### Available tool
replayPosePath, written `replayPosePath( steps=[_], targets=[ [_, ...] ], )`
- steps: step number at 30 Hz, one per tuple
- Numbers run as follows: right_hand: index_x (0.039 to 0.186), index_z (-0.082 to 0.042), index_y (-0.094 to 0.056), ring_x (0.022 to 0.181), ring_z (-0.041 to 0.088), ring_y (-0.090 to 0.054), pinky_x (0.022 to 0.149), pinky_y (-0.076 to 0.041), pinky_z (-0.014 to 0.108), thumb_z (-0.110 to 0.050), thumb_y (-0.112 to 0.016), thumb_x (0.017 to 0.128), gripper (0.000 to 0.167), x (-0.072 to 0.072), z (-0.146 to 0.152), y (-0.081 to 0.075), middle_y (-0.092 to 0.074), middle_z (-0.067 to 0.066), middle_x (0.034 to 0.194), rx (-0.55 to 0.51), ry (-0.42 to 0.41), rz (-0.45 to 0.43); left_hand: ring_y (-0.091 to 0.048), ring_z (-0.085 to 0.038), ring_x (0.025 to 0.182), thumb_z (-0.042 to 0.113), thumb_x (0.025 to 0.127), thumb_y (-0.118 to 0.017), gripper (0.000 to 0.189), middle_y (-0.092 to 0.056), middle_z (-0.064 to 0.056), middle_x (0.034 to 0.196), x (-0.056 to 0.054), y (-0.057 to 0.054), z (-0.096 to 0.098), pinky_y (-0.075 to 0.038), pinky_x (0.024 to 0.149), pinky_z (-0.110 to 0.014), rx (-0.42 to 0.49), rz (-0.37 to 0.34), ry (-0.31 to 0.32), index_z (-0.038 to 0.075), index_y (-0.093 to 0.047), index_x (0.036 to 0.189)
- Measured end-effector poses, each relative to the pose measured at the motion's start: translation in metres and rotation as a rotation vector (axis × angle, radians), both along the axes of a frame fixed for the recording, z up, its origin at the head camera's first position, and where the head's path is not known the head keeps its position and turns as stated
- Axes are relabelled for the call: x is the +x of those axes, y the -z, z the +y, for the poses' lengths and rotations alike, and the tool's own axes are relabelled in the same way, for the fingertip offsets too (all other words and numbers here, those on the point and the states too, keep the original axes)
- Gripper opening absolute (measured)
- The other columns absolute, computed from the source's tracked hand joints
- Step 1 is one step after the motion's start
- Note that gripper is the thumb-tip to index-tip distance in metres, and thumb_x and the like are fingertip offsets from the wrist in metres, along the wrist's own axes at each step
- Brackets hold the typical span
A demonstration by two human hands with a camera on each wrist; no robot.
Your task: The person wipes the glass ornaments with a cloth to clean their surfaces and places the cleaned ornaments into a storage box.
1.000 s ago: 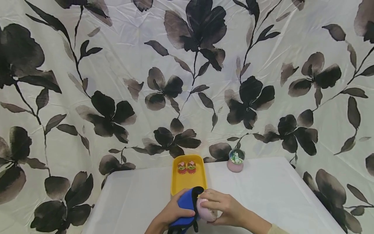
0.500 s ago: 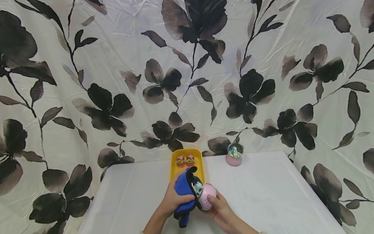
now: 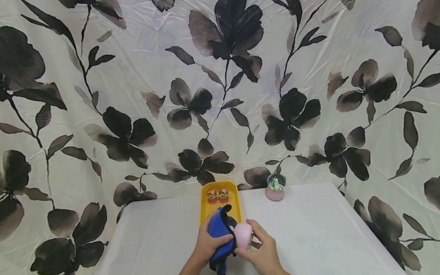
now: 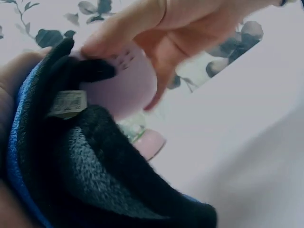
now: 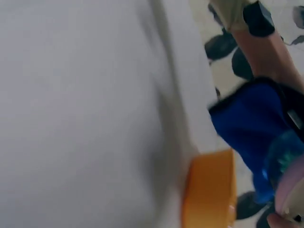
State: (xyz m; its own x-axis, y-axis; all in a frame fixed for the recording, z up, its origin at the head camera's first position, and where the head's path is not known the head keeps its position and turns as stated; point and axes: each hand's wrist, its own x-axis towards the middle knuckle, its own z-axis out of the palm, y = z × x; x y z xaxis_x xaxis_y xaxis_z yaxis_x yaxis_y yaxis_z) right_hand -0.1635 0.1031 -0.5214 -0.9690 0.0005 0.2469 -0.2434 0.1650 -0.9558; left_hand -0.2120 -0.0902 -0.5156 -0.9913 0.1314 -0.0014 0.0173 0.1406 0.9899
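My left hand (image 3: 203, 246) grips a blue cloth (image 3: 217, 233) with black edging, bent into a curve. In the left wrist view, its dark fuzzy inner side (image 4: 95, 161) and a small white label (image 4: 69, 102) show. My right hand (image 3: 262, 248) holds a snow globe by its pink base (image 3: 242, 233), thumb and fingers around it. The globe lies tilted on its side, its dome facing into the fold of the cloth and partly hidden by it. The right wrist view catches the dome (image 5: 282, 156) against the blue cloth.
A yellow tray (image 3: 204, 208) stands behind my hands, with two small red globe ornaments (image 3: 218, 196) in it. Another snow globe on a pink base (image 3: 275, 194) stands at the back right of the white table (image 3: 309, 221). A floral curtain (image 3: 240, 126) hangs behind.
The right hand has shifted its hold and turned the snow globe, so less of the dome shows than half a second ago. The left hand still grips the cloth.
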Motion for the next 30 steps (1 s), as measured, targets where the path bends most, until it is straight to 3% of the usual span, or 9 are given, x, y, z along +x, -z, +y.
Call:
replayPosePath(
  steps=[4, 6, 8, 10, 13, 17, 22, 27, 30],
  targets=[
    [0.135, -0.017, -0.056, 0.118, 0.023, -0.057, 0.082, -0.053, 0.034, -0.027, -0.092, 0.064, 0.08, -0.009, 0.015, -0.017, -0.054, 0.001, 0.136, 0.356, -0.128, 0.336, -0.05, -0.036, 0.115, 0.029, 0.075, -0.084, 0.081, -0.048, -0.016, 0.135, -0.001, 0.0, -0.006, -0.046, 0.089, -0.056, -0.045, -0.008, 0.087, 0.019, -0.043, 0.144],
    [0.134, -0.016, -0.057, 0.117, 0.021, -0.057, 0.087, -0.052, 0.037, -0.027, -0.092, 0.064, 0.079, -0.018, 0.023, -0.028, -0.055, 0.0, 0.135, 0.489, -0.222, 0.464, -0.049, -0.036, 0.114, 0.03, 0.074, -0.085, 0.081, -0.048, -0.015, 0.136, -0.002, 0.001, -0.009, -0.046, 0.089, -0.056, -0.067, -0.02, 0.135, 0.02, -0.044, 0.143],
    [0.133, -0.016, -0.058, 0.118, 0.018, -0.057, 0.09, -0.05, 0.039, -0.031, -0.091, 0.065, 0.077, -0.028, 0.03, -0.039, -0.056, -0.001, 0.134, 0.581, -0.323, 0.532, -0.049, -0.035, 0.114, 0.031, 0.074, -0.085, 0.08, -0.047, -0.014, 0.136, -0.004, 0.002, -0.011, -0.045, 0.089, -0.055, -0.073, -0.04, 0.184, 0.021, -0.045, 0.142],
    [0.13, -0.018, -0.06, 0.119, 0.016, -0.056, 0.091, -0.05, 0.037, -0.035, -0.09, 0.065, 0.074, -0.038, 0.035, -0.047, -0.058, -0.004, 0.132, 0.59, -0.423, 0.509, -0.049, -0.034, 0.113, 0.031, 0.075, -0.085, 0.078, -0.048, -0.013, 0.135, -0.005, 0.005, -0.011, -0.045, 0.089, -0.053, -0.061, -0.054, 0.228, 0.021, -0.046, 0.142],
    [0.128, -0.02, -0.061, 0.117, 0.016, -0.056, 0.084, -0.052, 0.034, -0.036, -0.09, 0.065, 0.071, -0.05, 0.041, -0.049, -0.06, -0.006, 0.129, 0.509, -0.514, 0.377, -0.049, -0.032, 0.113, 0.029, 0.076, -0.084, 0.075, -0.049, -0.011, 0.133, -0.006, 0.009, -0.011, -0.044, 0.089, -0.052, -0.029, -0.061, 0.264, 0.021, -0.047, 0.14],
    [0.13, -0.013, -0.06, 0.104, 0.02, -0.063, 0.075, -0.055, 0.035, -0.019, -0.088, 0.069, 0.067, -0.059, 0.045, -0.033, -0.061, 0.006, 0.128, 0.212, -0.594, 0.05, -0.05, -0.033, 0.109, 0.028, 0.075, -0.085, 0.075, -0.05, -0.011, 0.13, -0.003, 0.012, -0.012, -0.046, 0.086, -0.053, -0.048, -0.087, 0.253, 0.021, -0.048, 0.139],
    [0.134, -0.004, -0.055, 0.09, 0.025, -0.064, 0.069, -0.055, 0.034, -0.011, -0.077, 0.08, 0.059, -0.063, 0.046, -0.005, -0.059, 0.013, 0.123, -0.119, -0.564, -0.311, -0.051, -0.036, 0.108, 0.032, 0.073, -0.086, 0.078, -0.048, -0.015, 0.13, 0.002, 0.008, -0.014, -0.048, 0.083, -0.057, -0.125, -0.105, 0.209, 0.023, -0.047, 0.139],
    [0.141, -0.002, -0.043, 0.102, 0.026, -0.06, 0.083, -0.053, 0.043, -0.022, -0.058, 0.095, 0.053, -0.057, 0.042, 0.019, -0.06, 0.013, 0.122, -0.504, -0.594, -0.583, -0.049, -0.04, 0.113, 0.03, 0.073, -0.086, 0.08, -0.044, -0.018, 0.136, 0.001, 0.0, -0.012, -0.046, 0.086, -0.06, -0.104, -0.063, 0.165, 0.022, -0.045, 0.141],
    [0.143, -0.003, -0.038, 0.11, 0.028, -0.059, 0.094, -0.045, 0.052, -0.03, -0.05, 0.1, 0.052, -0.047, 0.038, 0.031, -0.058, 0.015, 0.124, -0.696, -0.614, -0.69, -0.048, -0.039, 0.114, 0.029, 0.072, -0.086, 0.083, -0.044, -0.018, 0.136, 0.0, 0.001, -0.01, -0.046, 0.087, -0.059, -0.066, -0.053, 0.136, 0.021, -0.044, 0.143]
  ],
)
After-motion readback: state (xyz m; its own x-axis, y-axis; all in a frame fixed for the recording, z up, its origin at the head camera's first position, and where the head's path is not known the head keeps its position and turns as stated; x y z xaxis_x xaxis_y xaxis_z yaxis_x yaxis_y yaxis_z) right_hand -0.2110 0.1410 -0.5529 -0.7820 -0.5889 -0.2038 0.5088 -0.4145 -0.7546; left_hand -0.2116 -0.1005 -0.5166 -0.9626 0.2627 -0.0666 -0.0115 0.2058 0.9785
